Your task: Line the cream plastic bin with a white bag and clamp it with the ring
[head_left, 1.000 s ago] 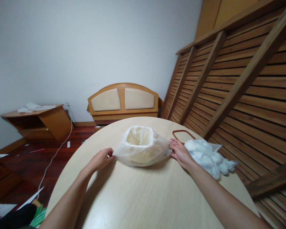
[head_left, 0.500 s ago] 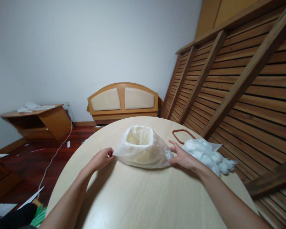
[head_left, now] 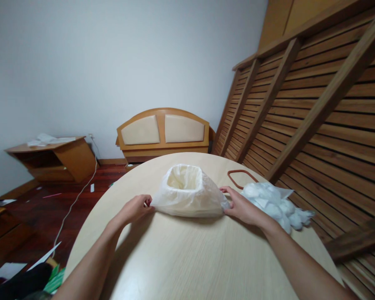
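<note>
A thin, whitish plastic bag (head_left: 193, 205) covers a cream-coloured container (head_left: 185, 178) on the round table. The bag is folded over the rim and down inside, and its loose sides spread outward. My left hand (head_left: 140, 207) pinches the bag's left corner at the tabletop. On the other side my right hand (head_left: 237, 204) has the bag's right corner between thumb and fingers.
On the right of the pale round table (head_left: 187, 258) lie a brown rounded frame (head_left: 230, 179) and a bundle of white plastic bags (head_left: 276, 204). A slatted wooden panel (head_left: 337, 137) leans beyond the table's right edge.
The bag's front edge looks straighter and more drawn out sideways. The fingers of my right hand have closed more at its corner. The whole view has shifted slightly.
</note>
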A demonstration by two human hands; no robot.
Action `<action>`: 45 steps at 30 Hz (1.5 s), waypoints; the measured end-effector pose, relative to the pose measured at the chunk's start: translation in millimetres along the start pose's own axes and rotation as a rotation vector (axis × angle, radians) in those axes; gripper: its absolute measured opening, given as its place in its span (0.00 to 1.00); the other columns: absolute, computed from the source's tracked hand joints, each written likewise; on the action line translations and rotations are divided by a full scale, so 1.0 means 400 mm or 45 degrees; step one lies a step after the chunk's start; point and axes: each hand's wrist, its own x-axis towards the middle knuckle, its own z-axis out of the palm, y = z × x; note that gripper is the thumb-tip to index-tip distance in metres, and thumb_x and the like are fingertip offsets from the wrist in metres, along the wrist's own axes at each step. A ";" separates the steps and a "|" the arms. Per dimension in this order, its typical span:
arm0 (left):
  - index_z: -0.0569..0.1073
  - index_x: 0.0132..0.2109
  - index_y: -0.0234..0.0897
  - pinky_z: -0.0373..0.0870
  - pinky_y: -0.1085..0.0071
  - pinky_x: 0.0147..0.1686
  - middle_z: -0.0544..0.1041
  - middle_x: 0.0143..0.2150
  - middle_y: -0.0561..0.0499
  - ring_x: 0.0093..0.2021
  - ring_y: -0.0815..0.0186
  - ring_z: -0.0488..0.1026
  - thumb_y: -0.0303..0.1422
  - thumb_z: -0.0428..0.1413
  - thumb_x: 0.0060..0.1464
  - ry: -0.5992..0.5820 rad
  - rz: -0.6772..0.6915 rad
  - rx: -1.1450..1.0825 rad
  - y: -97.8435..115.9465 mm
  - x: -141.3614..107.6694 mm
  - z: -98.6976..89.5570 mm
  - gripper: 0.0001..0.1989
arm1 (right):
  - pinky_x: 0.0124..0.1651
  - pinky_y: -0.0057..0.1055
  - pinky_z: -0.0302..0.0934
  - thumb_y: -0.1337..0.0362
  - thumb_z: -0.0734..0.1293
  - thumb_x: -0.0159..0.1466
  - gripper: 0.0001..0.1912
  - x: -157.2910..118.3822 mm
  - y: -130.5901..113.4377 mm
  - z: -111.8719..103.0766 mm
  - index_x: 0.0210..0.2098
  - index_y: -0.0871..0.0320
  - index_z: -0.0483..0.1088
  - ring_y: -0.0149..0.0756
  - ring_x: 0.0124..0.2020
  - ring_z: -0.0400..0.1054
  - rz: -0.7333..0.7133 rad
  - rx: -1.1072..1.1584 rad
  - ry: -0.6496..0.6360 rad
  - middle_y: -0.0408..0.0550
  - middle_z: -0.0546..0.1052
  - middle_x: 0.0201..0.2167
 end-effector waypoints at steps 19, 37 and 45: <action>0.20 0.72 0.37 0.42 0.53 0.73 0.38 0.77 0.35 0.75 0.50 0.41 0.40 0.50 0.66 0.200 0.525 -0.441 0.142 -0.014 0.157 0.48 | 0.70 0.56 0.45 0.61 0.65 0.67 0.53 0.010 -0.005 0.169 0.73 0.51 0.19 0.51 0.73 0.47 -0.423 -0.741 0.140 0.62 0.51 0.73; 0.54 0.71 0.53 0.62 0.45 0.65 0.51 0.73 0.42 0.73 0.51 0.52 0.23 0.49 0.65 0.902 0.948 0.111 0.199 -0.041 0.113 0.32 | 0.69 0.55 0.50 0.71 0.66 0.64 0.34 -0.054 -0.162 0.165 0.67 0.44 0.60 0.53 0.74 0.40 -0.913 -1.065 0.291 0.49 0.47 0.75; 0.66 0.63 0.50 0.69 0.51 0.60 0.68 0.61 0.44 0.67 0.55 0.61 0.22 0.49 0.65 0.977 0.970 0.070 0.214 -0.059 0.105 0.24 | 0.66 0.49 0.55 0.72 0.65 0.64 0.22 -0.062 -0.187 0.154 0.57 0.49 0.66 0.47 0.71 0.50 -1.126 -0.927 0.386 0.50 0.66 0.66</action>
